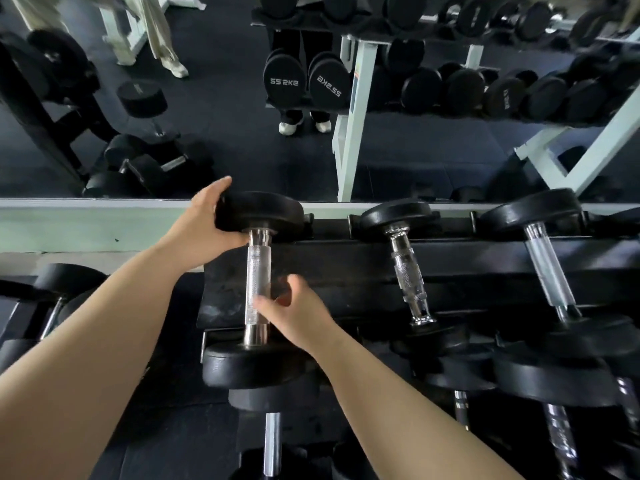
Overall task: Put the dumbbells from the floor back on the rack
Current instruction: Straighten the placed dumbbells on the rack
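A black dumbbell (258, 271) with a knurled chrome handle lies across the top tier of the black rack (346, 265), at its left end. My left hand (204, 226) cups the far head of this dumbbell from the left side. My right hand (294, 315) hovers at the lower part of the handle, fingers spread and curled beside it, thumb up, not closed around it. The near head rests on the rack's front rail.
Two more dumbbells (408, 271) (550, 268) lie on the same tier to the right. Lower tiers hold further dumbbells (272, 441). A wall mirror (207, 116) behind the rack reflects racks, floor dumbbells and people's legs. Another dumbbell (65, 282) sits low at left.
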The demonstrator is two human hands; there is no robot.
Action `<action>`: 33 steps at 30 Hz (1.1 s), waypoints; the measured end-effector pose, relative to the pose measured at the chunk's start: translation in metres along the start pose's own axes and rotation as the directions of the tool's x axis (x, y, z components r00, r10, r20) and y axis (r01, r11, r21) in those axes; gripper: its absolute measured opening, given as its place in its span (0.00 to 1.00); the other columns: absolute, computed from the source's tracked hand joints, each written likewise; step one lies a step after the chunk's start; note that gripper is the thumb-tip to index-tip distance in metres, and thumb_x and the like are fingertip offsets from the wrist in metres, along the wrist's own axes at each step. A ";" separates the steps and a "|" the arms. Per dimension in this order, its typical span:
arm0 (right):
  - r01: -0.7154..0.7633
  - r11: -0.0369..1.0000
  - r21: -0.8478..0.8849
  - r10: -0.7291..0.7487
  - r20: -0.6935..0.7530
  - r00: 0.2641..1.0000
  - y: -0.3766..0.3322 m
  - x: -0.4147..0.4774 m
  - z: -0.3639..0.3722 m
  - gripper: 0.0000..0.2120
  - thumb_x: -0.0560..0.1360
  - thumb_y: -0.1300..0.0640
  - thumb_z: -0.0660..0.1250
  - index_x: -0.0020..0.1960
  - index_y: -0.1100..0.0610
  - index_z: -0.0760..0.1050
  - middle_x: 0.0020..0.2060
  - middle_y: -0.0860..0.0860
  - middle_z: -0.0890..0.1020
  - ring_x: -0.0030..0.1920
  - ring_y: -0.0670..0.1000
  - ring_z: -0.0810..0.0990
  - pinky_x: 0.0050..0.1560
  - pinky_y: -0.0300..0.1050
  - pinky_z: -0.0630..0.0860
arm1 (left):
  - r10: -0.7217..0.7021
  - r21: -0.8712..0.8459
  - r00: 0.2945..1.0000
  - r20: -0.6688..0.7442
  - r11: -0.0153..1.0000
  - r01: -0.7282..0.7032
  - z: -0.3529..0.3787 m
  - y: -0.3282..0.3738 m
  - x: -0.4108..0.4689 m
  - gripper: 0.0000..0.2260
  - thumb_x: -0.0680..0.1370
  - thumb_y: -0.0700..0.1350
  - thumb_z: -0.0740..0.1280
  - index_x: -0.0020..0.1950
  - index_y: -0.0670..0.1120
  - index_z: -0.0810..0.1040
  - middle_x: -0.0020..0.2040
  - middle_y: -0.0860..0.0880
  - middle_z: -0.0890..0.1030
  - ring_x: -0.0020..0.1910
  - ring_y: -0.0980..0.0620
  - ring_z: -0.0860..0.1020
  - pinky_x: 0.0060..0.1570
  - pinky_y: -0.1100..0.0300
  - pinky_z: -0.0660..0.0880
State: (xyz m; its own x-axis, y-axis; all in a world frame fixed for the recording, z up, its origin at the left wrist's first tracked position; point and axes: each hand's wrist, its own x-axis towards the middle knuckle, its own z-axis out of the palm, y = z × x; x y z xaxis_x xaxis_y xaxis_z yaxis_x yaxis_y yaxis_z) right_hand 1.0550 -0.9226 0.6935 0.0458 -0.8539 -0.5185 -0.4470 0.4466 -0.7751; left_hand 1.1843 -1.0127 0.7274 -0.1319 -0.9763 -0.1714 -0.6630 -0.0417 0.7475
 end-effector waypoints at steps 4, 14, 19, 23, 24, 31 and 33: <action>0.174 0.981 0.083 -0.125 -0.413 0.902 0.025 -0.029 -0.049 0.18 0.74 0.53 0.64 0.62 0.56 0.70 0.35 0.41 0.73 0.37 0.41 0.73 0.39 0.28 0.68 | 0.057 -0.080 0.953 -0.298 0.993 -0.085 0.016 0.032 -0.028 0.25 0.74 0.36 0.65 0.70 0.47 0.65 0.68 0.51 0.69 0.67 0.52 0.67 0.60 0.71 0.62; -0.086 0.989 -0.123 0.051 -0.259 0.965 0.096 -0.043 -0.145 0.21 0.71 0.49 0.66 0.61 0.57 0.70 0.50 0.53 0.81 0.55 0.54 0.77 0.52 0.43 0.71 | 0.089 -0.040 0.996 0.019 0.995 -0.088 0.149 0.107 -0.018 0.27 0.77 0.42 0.63 0.74 0.49 0.57 0.74 0.49 0.64 0.72 0.50 0.64 0.66 0.62 0.62; 0.035 0.948 -0.317 -0.002 0.104 0.995 0.104 -0.054 -0.169 0.49 0.65 0.44 0.72 0.75 0.52 0.46 0.72 0.50 0.66 0.70 0.52 0.67 0.66 0.42 0.65 | 0.065 0.110 0.995 -0.070 0.992 -0.057 0.154 0.118 -0.003 0.22 0.75 0.42 0.65 0.69 0.49 0.69 0.65 0.46 0.76 0.63 0.44 0.74 0.63 0.53 0.68; 0.162 0.911 -0.380 -0.119 0.136 0.984 0.113 -0.063 -0.177 0.50 0.65 0.47 0.73 0.75 0.48 0.45 0.73 0.49 0.65 0.71 0.49 0.65 0.67 0.38 0.61 | 0.093 0.148 0.994 -0.049 0.985 -0.085 0.155 0.123 -0.001 0.21 0.74 0.41 0.66 0.68 0.48 0.70 0.62 0.45 0.78 0.61 0.44 0.74 0.62 0.55 0.68; 0.175 0.906 -0.385 -0.140 0.117 0.983 0.114 -0.064 -0.177 0.49 0.65 0.47 0.73 0.75 0.47 0.45 0.72 0.49 0.66 0.70 0.49 0.66 0.67 0.37 0.62 | 0.099 0.158 0.994 -0.049 0.983 -0.090 0.156 0.126 -0.001 0.21 0.74 0.41 0.66 0.68 0.48 0.70 0.62 0.45 0.78 0.60 0.45 0.74 0.61 0.55 0.68; 0.161 0.932 -0.325 -0.151 0.056 0.987 0.118 -0.064 -0.160 0.48 0.65 0.45 0.72 0.75 0.46 0.45 0.73 0.46 0.65 0.71 0.47 0.65 0.69 0.39 0.62 | 0.137 0.205 0.990 0.027 0.969 -0.140 0.158 0.134 0.005 0.21 0.75 0.42 0.66 0.68 0.50 0.70 0.66 0.48 0.75 0.59 0.45 0.75 0.58 0.57 0.69; 0.151 0.933 -0.328 -0.146 0.039 0.989 0.117 -0.064 -0.155 0.48 0.65 0.44 0.71 0.75 0.47 0.45 0.72 0.46 0.66 0.70 0.47 0.66 0.68 0.39 0.62 | 0.119 0.180 0.993 -0.006 0.977 -0.116 0.158 0.131 0.004 0.21 0.75 0.42 0.65 0.68 0.50 0.70 0.65 0.49 0.76 0.60 0.46 0.75 0.55 0.58 0.69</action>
State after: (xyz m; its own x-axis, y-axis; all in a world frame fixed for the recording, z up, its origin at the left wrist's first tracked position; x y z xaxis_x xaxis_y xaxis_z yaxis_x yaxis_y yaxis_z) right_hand 0.8609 -0.8573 0.6917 0.1452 -0.8990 -0.4132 -0.7026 0.2004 -0.6828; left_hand 0.9807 -0.9883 0.7229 -0.2059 -0.9755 -0.0773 -0.7648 0.1111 0.6345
